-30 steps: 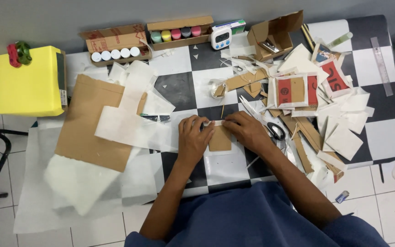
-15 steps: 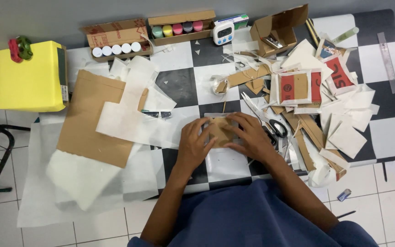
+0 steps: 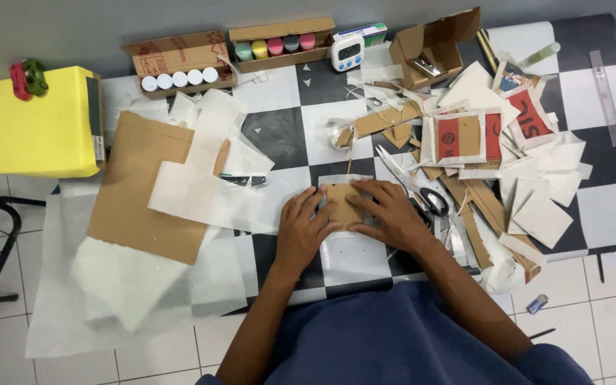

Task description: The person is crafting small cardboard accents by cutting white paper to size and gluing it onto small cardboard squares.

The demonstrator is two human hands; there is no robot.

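Note:
A small brown cardboard piece (image 3: 341,205) lies on a white paper sheet (image 3: 351,249) on the black-and-white chequered mat (image 3: 279,128). My left hand (image 3: 304,228) presses on its left edge with fingers spread flat. My right hand (image 3: 390,214) presses on its right edge, fingers laid over the top corner. Both hands rest on it; neither lifts it.
Scissors (image 3: 422,196) lie just right of my right hand amid a heap of cardboard and paper scraps (image 3: 507,178). A large brown cardboard sheet (image 3: 144,189) and white papers sit left. Boxes of paint pots (image 3: 180,75), a timer (image 3: 347,51) and a yellow box (image 3: 44,121) line the back.
My hands have shifted a little on the cardboard piece, pressing it flatter against the paper. The view has tilted slightly. Nothing else on the mat has moved.

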